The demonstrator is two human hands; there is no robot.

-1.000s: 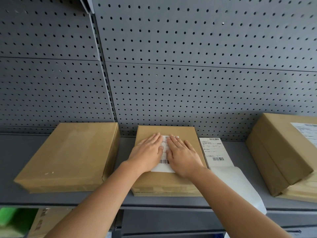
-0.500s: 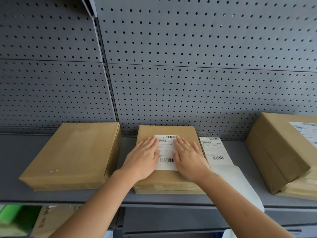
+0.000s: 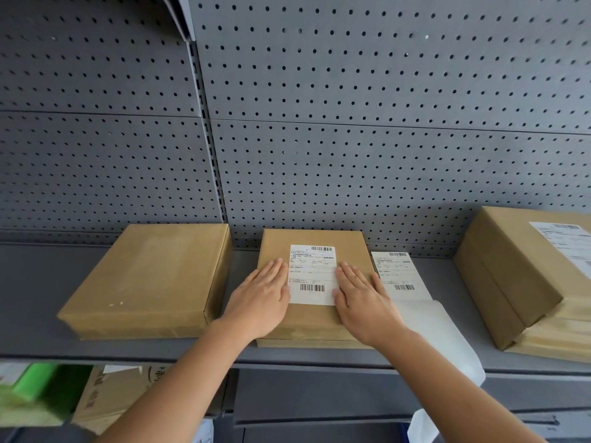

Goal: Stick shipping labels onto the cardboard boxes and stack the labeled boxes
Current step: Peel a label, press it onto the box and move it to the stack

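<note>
A flat brown cardboard box lies in the middle of the grey shelf. A white shipping label with barcodes lies flat on its top. My left hand rests flat on the box at the label's left edge, fingers straight. My right hand lies flat at the label's right edge, fingers straight. A second label sheet lies on the shelf just right of the box, on a white backing strip. An unlabeled brown box sits to the left.
At the right stands a stack of brown boxes, the top one carrying a label. A grey pegboard wall backs the shelf. Below the shelf are a printed carton and something green.
Both hands have slid apart from the middle of the label to its left and right edges, uncovering the printed face. The box has stayed in place.
</note>
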